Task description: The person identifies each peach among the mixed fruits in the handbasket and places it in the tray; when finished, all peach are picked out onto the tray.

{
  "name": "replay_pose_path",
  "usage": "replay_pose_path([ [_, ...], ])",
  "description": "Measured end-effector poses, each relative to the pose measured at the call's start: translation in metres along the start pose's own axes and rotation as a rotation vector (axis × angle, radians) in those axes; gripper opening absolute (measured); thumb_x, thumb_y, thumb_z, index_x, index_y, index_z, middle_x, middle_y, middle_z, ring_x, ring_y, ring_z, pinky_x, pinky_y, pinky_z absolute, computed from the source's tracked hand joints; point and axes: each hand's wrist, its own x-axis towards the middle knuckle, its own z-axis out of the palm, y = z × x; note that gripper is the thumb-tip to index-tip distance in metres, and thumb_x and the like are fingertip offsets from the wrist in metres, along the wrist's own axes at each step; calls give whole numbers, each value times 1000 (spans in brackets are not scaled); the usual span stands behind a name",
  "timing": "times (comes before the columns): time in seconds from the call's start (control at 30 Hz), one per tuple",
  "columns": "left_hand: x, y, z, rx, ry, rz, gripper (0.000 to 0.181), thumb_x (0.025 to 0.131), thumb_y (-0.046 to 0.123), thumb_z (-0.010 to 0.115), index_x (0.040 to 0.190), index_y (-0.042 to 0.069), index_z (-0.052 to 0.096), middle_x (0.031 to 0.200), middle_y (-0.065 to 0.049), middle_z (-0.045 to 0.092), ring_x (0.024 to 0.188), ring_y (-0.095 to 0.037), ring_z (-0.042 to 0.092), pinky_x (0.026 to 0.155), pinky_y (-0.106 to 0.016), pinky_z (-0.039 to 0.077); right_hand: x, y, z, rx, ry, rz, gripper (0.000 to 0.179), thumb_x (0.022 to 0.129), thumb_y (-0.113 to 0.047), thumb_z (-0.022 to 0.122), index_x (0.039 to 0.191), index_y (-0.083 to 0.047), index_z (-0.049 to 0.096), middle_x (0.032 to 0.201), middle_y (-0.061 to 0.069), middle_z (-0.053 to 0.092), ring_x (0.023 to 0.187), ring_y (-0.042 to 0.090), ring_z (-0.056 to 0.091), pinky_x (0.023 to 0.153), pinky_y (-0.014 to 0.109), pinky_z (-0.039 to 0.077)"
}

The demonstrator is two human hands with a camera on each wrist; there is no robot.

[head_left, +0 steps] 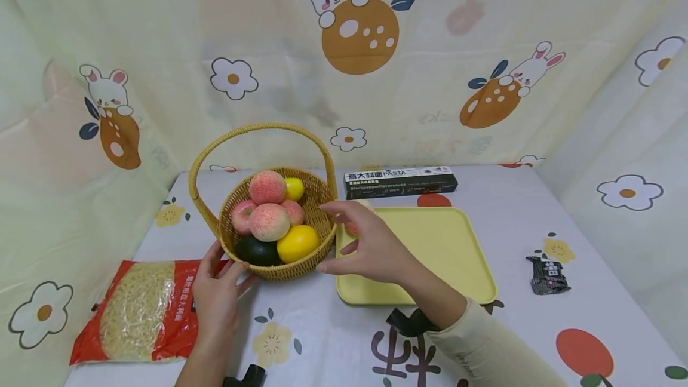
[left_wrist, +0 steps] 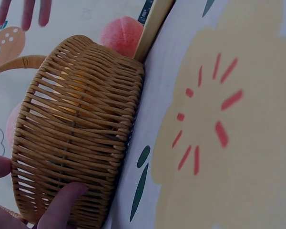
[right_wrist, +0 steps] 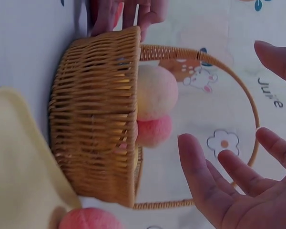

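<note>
A wicker basket point(head_left: 292, 272) with a tall handle holds several pink peaches point(head_left: 270, 222), a yellow lemon point(head_left: 298, 243), a smaller yellow fruit point(head_left: 294, 189) and a dark green avocado point(head_left: 257, 251). My left hand point(head_left: 219, 291) rests against the basket's front left side; its thumb touches the weave in the left wrist view. Beside the basket's right rim, my right hand point(head_left: 371, 243) is raised with fingers spread and nothing between them. Partly hidden behind it, a pink peach point(head_left: 352, 229) lies at the left end of a yellow tray point(head_left: 430, 255).
A red bag of pasta point(head_left: 140, 309) lies left of my left hand. Behind the tray stands a black pasta box point(head_left: 400, 184). A small black packet point(head_left: 548, 276) lies at the right. Patterned cloth point(head_left: 269, 106) hangs behind the table.
</note>
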Motion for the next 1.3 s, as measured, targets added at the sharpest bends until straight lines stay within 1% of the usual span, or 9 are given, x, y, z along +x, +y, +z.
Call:
replay_pose_path([
  [0.13, 0, 0, 0, 1, -1, -5, 76, 101, 19, 69, 166, 32, 34, 168, 4, 39, 138, -21, 54, 92, -33, 63, 12, -4, 5, 3, -34, -22, 87, 76, -26, 95, 152, -23, 53, 154, 0, 51, 133, 26, 53, 76, 27, 66],
  [0.2, 0, -1, 0, -2, -2, -6, 75, 101, 19, 69, 166, 32, 34, 168, 4, 39, 138, -22, 53, 92, -34, 63, 18, -5, 7, -8, -44, -28, 87, 76, -27, 95, 152, -22, 53, 155, 0, 51, 133, 26, 53, 79, 28, 66],
  [0.3, 0, -1, 0, -4, 0, 1, 75, 101, 18, 68, 166, 32, 34, 168, 3, 39, 138, -22, 53, 93, -34, 63, 29, -6, 9, -48, -46, -44, 87, 76, -30, 95, 151, -21, 54, 155, 1, 52, 135, 25, 53, 97, 35, 62],
  [0.37, 0, -1, 1, -3, 8, 5, 75, 101, 18, 69, 166, 32, 35, 168, 3, 39, 139, -23, 54, 93, -35, 63, 37, -5, 11, -88, -50, -59, 87, 75, -33, 95, 150, -20, 54, 154, 1, 54, 136, 25, 52, 110, 42, 56],
  [0.47, 1, -1, 3, 4, 30, 8, 76, 100, 19, 70, 166, 31, 35, 169, 2, 39, 139, -24, 55, 92, -36, 63, 49, -5, 14, -130, -65, -54, 88, 74, -39, 95, 150, -21, 54, 155, 0, 53, 138, 22, 51, 118, 48, 48],
  [0.67, 2, -1, 6, 5, 54, 14, 75, 100, 21, 72, 165, 31, 37, 167, 1, 41, 138, -24, 56, 90, -35, 63, 71, -8, 21, -183, -103, -63, 92, 74, -41, 95, 153, -20, 53, 154, 0, 54, 134, 22, 53, 116, 46, 50],
  [0.93, 1, 0, 5, 4, 50, 16, 75, 99, 21, 73, 165, 30, 37, 167, 2, 42, 139, -24, 55, 89, -34, 63, 92, -9, 31, -245, -155, -75, 93, 76, -39, 94, 154, -16, 50, 155, 6, 53, 144, 27, 47, 120, 49, 46],
  [1.1, 2, 0, 6, 6, 59, 8, 76, 99, 20, 73, 165, 30, 37, 167, 2, 41, 138, -24, 56, 90, -36, 63, 102, -10, 37, -266, -186, -59, 93, 76, -40, 94, 155, -18, 50, 154, 7, 54, 144, 29, 47, 119, 49, 46],
  [1.3, 2, 0, 6, 8, 67, -5, 77, 99, 18, 72, 166, 30, 36, 167, 1, 42, 136, -25, 57, 92, -38, 63, 110, -10, 41, -287, -219, -20, 92, 76, -42, 93, 155, -22, 50, 152, 5, 54, 139, 26, 49, 115, 48, 50],
])
